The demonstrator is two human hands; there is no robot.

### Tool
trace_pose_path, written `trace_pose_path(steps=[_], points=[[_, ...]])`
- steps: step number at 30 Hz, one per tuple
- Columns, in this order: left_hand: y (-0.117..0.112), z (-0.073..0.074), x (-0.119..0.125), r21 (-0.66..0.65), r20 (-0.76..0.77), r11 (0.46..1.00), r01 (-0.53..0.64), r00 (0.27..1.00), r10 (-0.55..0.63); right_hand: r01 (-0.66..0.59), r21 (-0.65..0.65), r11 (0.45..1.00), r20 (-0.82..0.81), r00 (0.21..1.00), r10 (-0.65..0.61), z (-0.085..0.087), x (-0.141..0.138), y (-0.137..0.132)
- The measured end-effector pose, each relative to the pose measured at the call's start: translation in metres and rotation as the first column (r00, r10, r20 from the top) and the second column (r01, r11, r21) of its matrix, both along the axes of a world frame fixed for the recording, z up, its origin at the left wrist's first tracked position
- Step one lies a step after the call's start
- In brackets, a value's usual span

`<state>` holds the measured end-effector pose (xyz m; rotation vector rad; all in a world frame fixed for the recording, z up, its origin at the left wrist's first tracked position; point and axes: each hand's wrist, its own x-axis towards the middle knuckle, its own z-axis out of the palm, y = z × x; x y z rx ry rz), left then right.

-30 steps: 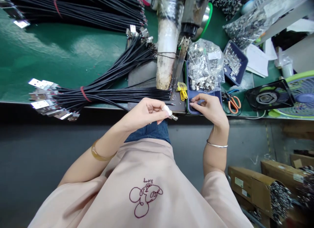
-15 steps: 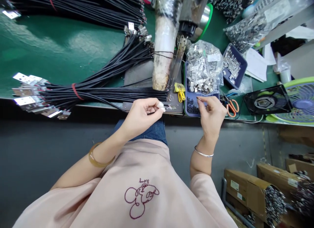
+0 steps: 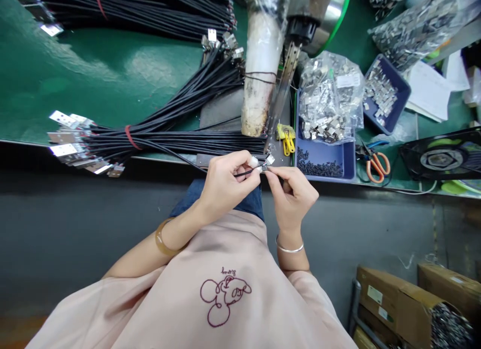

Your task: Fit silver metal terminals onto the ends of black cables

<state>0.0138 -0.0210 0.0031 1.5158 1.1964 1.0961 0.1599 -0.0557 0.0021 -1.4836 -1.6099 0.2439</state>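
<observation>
My left hand (image 3: 233, 184) pinches a thin black cable (image 3: 243, 173) near its end; white covering shows on one fingertip. Beside it, my right hand (image 3: 291, 191) is closed, thumb and forefinger meeting the cable's end. Whatever tiny piece lies between those right fingertips is too small to name. A small silvery metal connector (image 3: 269, 159) shows just above the touching fingertips. Behind my left hand runs a bundle of black cables (image 3: 180, 141) tied with a red band (image 3: 132, 137), with flat metal connectors (image 3: 67, 133) at its left end.
A blue tray (image 3: 348, 161) holds small black parts and a bag of metal connectors (image 3: 330, 96). Yellow clip (image 3: 288, 140), orange-handled scissors (image 3: 378, 167) and another blue tray (image 3: 404, 91) lie rightward. A white wrapped tube (image 3: 259, 78) and metal strip (image 3: 285, 83) overhang the bench.
My right hand has moved left from above the blue tray to my left hand, and their fingertips now meet at the cable's end. The view has shifted rightward.
</observation>
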Motion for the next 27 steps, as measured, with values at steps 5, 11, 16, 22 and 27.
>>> trace_pose_path(steps=[5, 11, 16, 22, 27], points=[[0.001, -0.001, -0.002, 0.208, -0.104, 0.977, 0.057, 0.994, -0.036, -0.011, -0.010, 1.000, 0.033, 0.999, 0.012, 0.001, 0.002, 0.001], [0.002, 0.005, -0.010, 0.072, 0.056, 0.985, 0.157, 0.985, -0.161, -0.201, -0.256, 0.946, -0.470, 0.881, 0.060, 0.001, 0.018, 0.006], [0.001, 0.001, -0.008, 0.099, 0.037, 0.990, 0.102, 0.994, -0.106, -0.153, -0.284, 0.947, -0.382, 0.924, 0.035, 0.006, 0.015, 0.004], [0.002, -0.003, -0.008, 0.216, -0.040, 0.971, 0.099, 0.995, -0.092, -0.152, -0.296, 0.943, -0.332, 0.942, 0.048, 0.007, 0.008, 0.004], [0.000, -0.003, -0.008, 0.245, -0.051, 0.964, 0.105, 0.994, -0.096, -0.163, -0.299, 0.940, -0.355, 0.934, 0.050, 0.005, 0.009, 0.006]])
